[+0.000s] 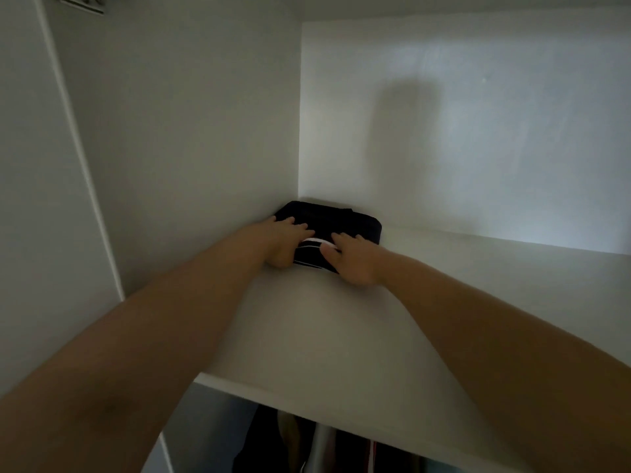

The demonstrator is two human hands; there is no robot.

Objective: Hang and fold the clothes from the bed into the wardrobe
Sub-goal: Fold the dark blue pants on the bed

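A folded dark garment (341, 221) with white stripes along its near edge lies in the back left corner of the white wardrobe shelf (341, 322). My left hand (285, 242) holds its near left edge, fingers on top and thumb below. My right hand (351, 259) holds the near right edge the same way, fingers spread over the top. Both arms reach forward over the shelf.
The wardrobe's left side wall (187, 148) and back wall (461, 124) close in the corner. Below the shelf's front edge, a metal rail (319, 445) and dark hanging clothes (266, 442) show. The shelf runs on bare to the right.
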